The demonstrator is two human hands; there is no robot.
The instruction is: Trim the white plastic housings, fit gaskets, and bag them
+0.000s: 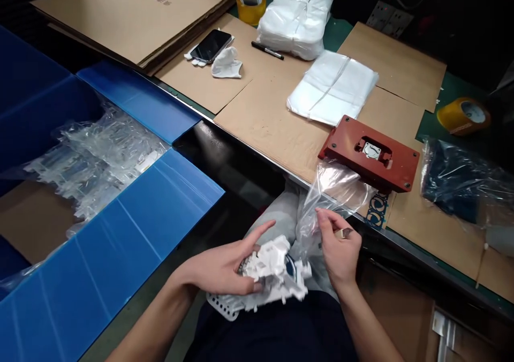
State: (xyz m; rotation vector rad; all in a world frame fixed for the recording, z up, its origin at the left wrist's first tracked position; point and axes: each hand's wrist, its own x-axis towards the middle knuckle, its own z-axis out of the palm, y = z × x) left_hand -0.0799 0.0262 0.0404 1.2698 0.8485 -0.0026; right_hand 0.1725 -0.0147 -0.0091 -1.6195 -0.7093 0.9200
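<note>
My left hand (228, 268) is closed around a white molded plastic part (275, 271) held over my lap. The part has a dark round piece set in it and a perforated lower edge. My right hand (339, 244), wearing a ring, pinches a clear plastic bag (315, 201). The bag hangs over the table edge onto my lap, and its upper end lies beside the red fixture (385, 150). A gap separates my right hand from the white part.
A blue bin (140, 212) at left contains bagged clear parts (108, 148). On the cardboard-covered table are stacked plastic bags (333, 86), a phone (211, 46), a pen (267, 50), tape rolls (463, 117) and a dark patterned strip (376, 210). Cardboard sheets (132, 14) lie behind.
</note>
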